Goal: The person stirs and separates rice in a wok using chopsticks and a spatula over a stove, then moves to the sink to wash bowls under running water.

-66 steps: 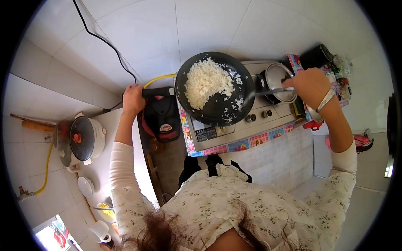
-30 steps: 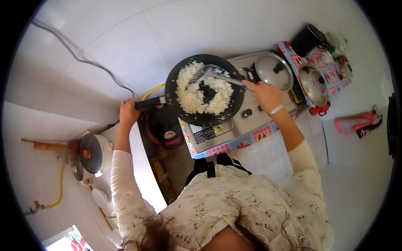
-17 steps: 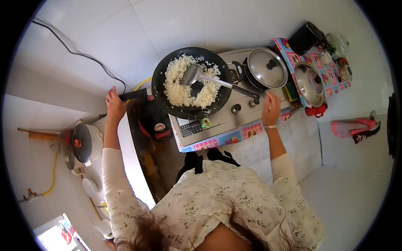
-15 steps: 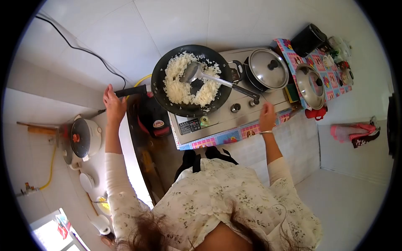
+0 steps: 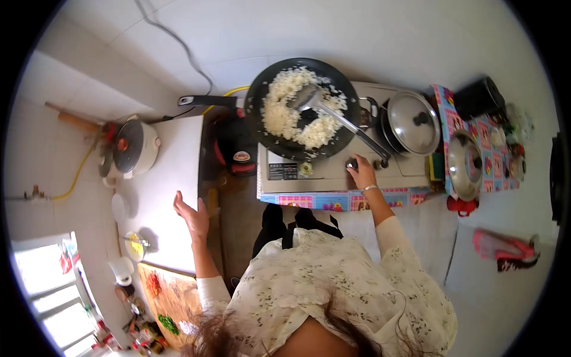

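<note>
A black wok (image 5: 270,140) with white rice (image 5: 279,113) in it sits on the stove (image 5: 333,178). A metal spatula (image 5: 348,124) rests in the wok, its head on the rice and its handle over the rim toward the stove knobs. My right hand (image 5: 361,174) has its fingers closed on the left stove knob (image 5: 351,162). My left hand (image 5: 193,218) is empty, fingers apart, over the edge of the white counter (image 5: 169,178), below the wok's free black handle (image 5: 208,101).
A lidded pot (image 5: 413,122) stands right of the wok. Farther right are a loose lid (image 5: 465,165) and a black canister (image 5: 479,98). At left are a white cooker (image 5: 137,147), a bowl of yellow food (image 5: 135,246) and a cutting board (image 5: 172,291) with chopped ingredients.
My left hand has let go of the wok handle and moved down toward the counter. My right hand has left the spatula in the wok and taken hold of a knob. The view has shifted.
</note>
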The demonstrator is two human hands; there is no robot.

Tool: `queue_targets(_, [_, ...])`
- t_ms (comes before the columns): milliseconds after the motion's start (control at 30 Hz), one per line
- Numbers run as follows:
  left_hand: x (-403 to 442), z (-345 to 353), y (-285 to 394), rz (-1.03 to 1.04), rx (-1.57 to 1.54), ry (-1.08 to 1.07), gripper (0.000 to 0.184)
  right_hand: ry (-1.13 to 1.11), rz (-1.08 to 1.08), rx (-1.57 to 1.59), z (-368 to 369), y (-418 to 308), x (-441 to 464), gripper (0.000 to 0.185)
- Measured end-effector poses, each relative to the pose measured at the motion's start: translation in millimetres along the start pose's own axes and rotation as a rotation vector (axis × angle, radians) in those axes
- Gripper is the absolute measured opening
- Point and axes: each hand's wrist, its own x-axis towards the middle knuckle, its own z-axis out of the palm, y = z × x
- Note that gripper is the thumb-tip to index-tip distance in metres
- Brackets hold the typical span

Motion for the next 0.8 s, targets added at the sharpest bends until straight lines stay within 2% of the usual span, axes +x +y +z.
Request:
queue_targets(100, [-32.0,-6.5,-17.9,-0.121,-0.044,0.07,0.064,0.035,-0.003,-0.005,6.5,9.9,-0.8,0.048])
queue_targets(133, [-40.0,-9.4,-18.6,-0.228,-0.126,0.092,0.064,0.043,-0.015,0.007,8.2,9.4,0.3,0.048])
queue_targets(167, [-42.5,-22.1,-2.9,-0.44,-0.144,0.034,0.063,0.045,-0.012,0.001,8.1,11.2,-2.1,0.049])
queue_targets(200, [-52.4,-17.1,-22.2,-0.347,-0.077,0.072,0.061,0.044,-0.006,-0.003,9.7,11.5,-2.1,0.049])
queue_targets(233, [-55.1,-24.8,-11.0,-0.428,-0.122,0.085,0.061,0.044,0.005,-0.006,9.2,12.2,-2.7,0.05])
queue_targets(300, [-63.9,-30.1,-19.2,-0.304,-0.022,0.158,0.061,0.028,0.016,-0.03,10.4,13.5,-0.9,0.051])
queue_targets(400, [-71.7,-42.4,-26.4,-0.336,0.0,0.149,0.06,0.027,0.046,-0.142,17.7,26.6,4.6,0.054])
queue_targets(467, [-78.4,-47.8,-38.0,-0.359,0.002,0.151,0.06,-0.112,0.132,-0.117,14.5,32.3,9.7,0.06])
queue_targets(533, [-86.4,-52.4,-53.6,-0.389,0.014,0.143,0.061,0.11,-0.183,-0.095,19.1,31.0,-0.2,0.063])
queue_targets(600, [-96.4,-57.7,-70.7,-0.402,0.037,0.15,0.061,0.357,-0.225,-0.352,9.2,-13.7,-21.6,0.059])
queue_targets(667, [-108.9,-68.9,-87.9,-0.49,0.011,0.143,0.06,0.407,-0.226,-0.304,18.3,-37.0,-46.9,0.046])
queue_targets(733, [-122.5,-78.5,-108.5,-0.564,0.0,0.137,0.061,0.358,-0.587,-0.144,45.6,-63.9,-70.2,0.035])
queue_targets(800, [-135.5,-88.5,-128.9,-0.592,-0.018,0.136,0.059,0.049,-0.696,-0.011,86.7,-107.4,-81.6,0.029])
